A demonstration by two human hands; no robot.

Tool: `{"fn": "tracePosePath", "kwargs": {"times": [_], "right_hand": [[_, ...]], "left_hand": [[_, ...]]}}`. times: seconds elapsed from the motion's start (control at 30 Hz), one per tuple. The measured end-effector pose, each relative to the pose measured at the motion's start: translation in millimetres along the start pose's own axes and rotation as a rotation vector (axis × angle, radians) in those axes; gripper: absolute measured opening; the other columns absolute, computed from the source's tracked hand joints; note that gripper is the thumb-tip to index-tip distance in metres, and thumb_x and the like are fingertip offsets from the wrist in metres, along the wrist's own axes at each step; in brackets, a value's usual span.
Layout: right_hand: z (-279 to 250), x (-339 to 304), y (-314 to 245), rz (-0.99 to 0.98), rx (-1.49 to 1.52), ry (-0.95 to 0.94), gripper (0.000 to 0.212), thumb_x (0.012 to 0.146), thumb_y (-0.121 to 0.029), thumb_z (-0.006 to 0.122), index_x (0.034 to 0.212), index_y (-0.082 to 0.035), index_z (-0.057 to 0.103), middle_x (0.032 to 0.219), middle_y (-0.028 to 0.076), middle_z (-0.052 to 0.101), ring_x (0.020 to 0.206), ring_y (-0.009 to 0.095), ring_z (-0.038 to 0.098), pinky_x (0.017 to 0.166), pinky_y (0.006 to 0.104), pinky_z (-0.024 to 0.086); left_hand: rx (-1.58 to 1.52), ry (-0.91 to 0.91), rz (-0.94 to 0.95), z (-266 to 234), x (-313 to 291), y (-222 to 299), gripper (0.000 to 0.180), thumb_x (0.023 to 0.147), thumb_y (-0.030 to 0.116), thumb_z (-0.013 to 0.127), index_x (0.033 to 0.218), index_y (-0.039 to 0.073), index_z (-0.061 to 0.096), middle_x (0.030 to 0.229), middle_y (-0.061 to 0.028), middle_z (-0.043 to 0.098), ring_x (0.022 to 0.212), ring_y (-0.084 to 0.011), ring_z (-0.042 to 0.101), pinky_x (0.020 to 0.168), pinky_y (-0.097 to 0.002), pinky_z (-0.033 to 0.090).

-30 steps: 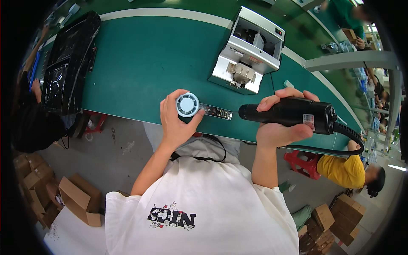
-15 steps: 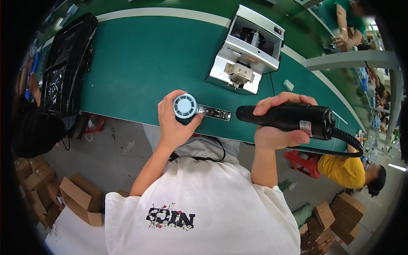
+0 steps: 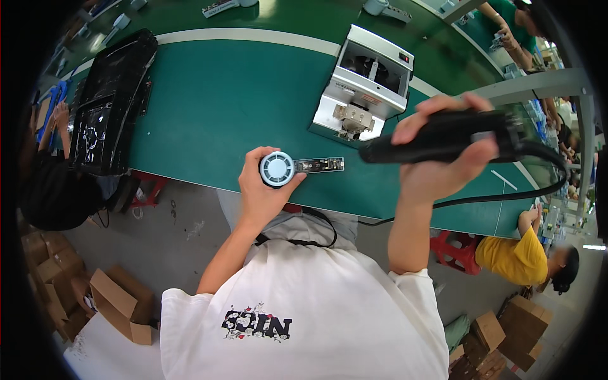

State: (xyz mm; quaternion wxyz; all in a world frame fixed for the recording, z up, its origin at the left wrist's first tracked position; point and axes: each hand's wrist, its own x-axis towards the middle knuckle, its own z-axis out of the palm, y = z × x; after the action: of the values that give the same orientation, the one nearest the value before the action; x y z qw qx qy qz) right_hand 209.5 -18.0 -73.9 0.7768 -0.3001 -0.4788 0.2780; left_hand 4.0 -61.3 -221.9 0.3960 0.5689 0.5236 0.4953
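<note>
My left hand (image 3: 261, 197) is closed around a small handheld fan with a round, light-blue slotted head (image 3: 277, 169). The fan's handle points right, and its open side bares a circuit board (image 3: 322, 165). To the right, my right hand (image 3: 434, 177) grips a black corded electric screwdriver (image 3: 437, 138), slightly blurred. The tool is raised above the green table (image 3: 215, 101), its front end pointing left, apart from the fan. Beyond it stands a silver screw feeder (image 3: 364, 82) with an open-topped compartment.
A black plastic-lined bin (image 3: 104, 111) stands at the table's left. Past the far white edge, a green belt (image 3: 297, 14) carries more fans. The screwdriver's cord (image 3: 481, 197) trails across the right side. Co-workers sit at both sides, and cardboard boxes (image 3: 120, 301) lie on the floor behind.
My right hand has lifted the screwdriver away from the fan, up and to the right. The left hand still holds the fan, its handle now more level. More fans show on the belt.
</note>
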Motion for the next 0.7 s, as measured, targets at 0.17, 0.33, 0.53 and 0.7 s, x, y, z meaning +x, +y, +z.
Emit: {"fn": "tracePosePath", "kwargs": {"times": [0.17,0.33,0.53,0.7], "right_hand": [[30.8,37.6,6.1,-0.101,-0.125,0.128,0.024,0.086,-0.008,0.075,0.098,0.006,0.059,0.075,0.011,0.065,0.049,0.014,0.059,0.045,0.0251,0.045],[32.1,28.8,20.6,-0.030,-0.232,0.044,0.019,0.082,-0.002,0.076,0.092,0.004,0.061,0.070,0.007,0.064,0.049,0.011,0.059,0.043,0.0239,0.047],[33.0,11.4,10.7,0.154,-0.169,-0.087,0.028,0.077,0.004,0.076,0.099,0.001,0.059,0.077,0.008,0.065,0.061,0.013,0.063,0.056,0.0263,0.055],[30.8,5.5,3.2,0.288,-0.229,-0.070,0.020,0.081,-0.004,0.063,0.096,0.000,0.050,0.067,0.009,0.054,0.054,0.017,0.051,0.055,0.0313,0.047]], "left_hand": [[0.136,0.035,0.071,8.4,-0.1,-2.3,0.059,0.067,0.018,0.090,0.111,0.004,0.053,0.100,-0.0113,0.062,0.090,-0.0292,0.061,0.078,-0.0399,0.049],[0.223,0.017,0.173,5.3,1.8,-4.0,0.061,0.066,0.019,0.090,0.112,0.005,0.053,0.100,-0.0109,0.061,0.091,-0.0314,0.060,0.078,-0.0418,0.048],[0.262,0.026,0.217,3.7,2.4,-6.5,0.061,0.066,0.021,0.090,0.112,0.005,0.053,0.099,-0.0105,0.061,0.090,-0.0317,0.059,0.077,-0.0418,0.047],[0.241,0.036,0.216,5.0,4.3,-4.6,0.061,0.066,0.020,0.090,0.113,0.005,0.054,0.100,-0.0109,0.062,0.091,-0.0319,0.060,0.078,-0.0419,0.047]]}}
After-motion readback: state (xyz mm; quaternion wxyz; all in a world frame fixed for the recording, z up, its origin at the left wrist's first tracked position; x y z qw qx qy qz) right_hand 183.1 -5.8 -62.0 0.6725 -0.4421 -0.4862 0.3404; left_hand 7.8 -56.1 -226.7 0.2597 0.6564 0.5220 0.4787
